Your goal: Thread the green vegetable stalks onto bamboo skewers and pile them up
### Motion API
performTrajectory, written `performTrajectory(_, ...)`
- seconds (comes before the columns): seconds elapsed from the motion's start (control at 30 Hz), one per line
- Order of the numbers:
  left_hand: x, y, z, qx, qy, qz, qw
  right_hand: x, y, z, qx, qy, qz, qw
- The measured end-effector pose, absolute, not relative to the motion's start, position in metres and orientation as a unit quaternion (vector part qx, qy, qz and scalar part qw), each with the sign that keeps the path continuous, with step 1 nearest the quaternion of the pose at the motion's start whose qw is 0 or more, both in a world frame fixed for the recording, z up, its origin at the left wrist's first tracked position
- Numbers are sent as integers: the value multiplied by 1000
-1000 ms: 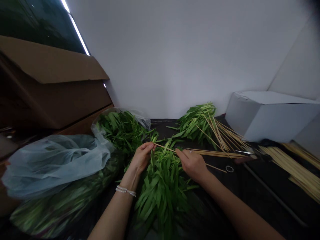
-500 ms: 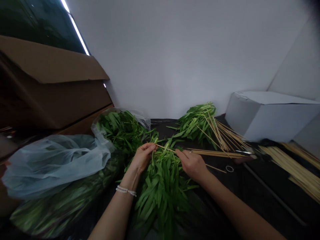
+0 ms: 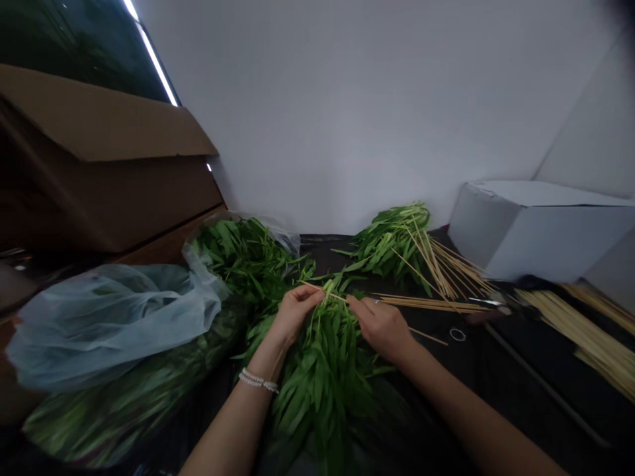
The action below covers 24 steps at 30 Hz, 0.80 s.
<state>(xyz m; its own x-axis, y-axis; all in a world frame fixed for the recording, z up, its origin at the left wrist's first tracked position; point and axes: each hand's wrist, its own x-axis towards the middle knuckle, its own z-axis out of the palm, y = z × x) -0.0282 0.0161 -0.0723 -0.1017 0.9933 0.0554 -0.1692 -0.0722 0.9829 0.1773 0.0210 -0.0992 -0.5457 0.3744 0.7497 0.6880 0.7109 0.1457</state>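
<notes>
A loose bundle of long green leafy stalks [image 3: 322,377] lies on the black table sheet in front of me. My left hand [image 3: 296,311], with a pearl bracelet on the wrist, pinches a stalk at the top of this bundle. My right hand [image 3: 380,324] is closed on a thin bamboo skewer [image 3: 337,296] that runs across the stalks toward my left fingers. Its far end passes under my right palm.
A plastic bag of more greens [image 3: 124,330] lies at the left below a brown cardboard box [image 3: 99,172]. Skewered greens [image 3: 397,241] rest at the back. Loose skewers [image 3: 585,337] and a white box [image 3: 536,228] are at the right. A small ring [image 3: 457,334] lies on the sheet.
My left hand has shifted slightly right, closer to my right hand, along the skewer. The bundle has bunched up a little between the hands.
</notes>
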Motion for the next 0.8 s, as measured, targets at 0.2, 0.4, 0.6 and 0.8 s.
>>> performTrajectory(0.2, -27, 13, -69, 488, 469, 549, 490, 176, 19, -96, -313, -846, -239, 361)
performTrajectory(0.4, -26, 12, -67, 516, 493, 543, 442, 175, 18, -96, -315, -849, -230, 357)
performTrajectory(0.6, -45, 20, -67, 503, 500, 566, 421, 187, 28, -90, -362, -810, -217, 407)
performTrajectory(0.8, -65, 28, -78, 618, 598, 466, 206, 194, 34, -87, -400, -782, -139, 458)
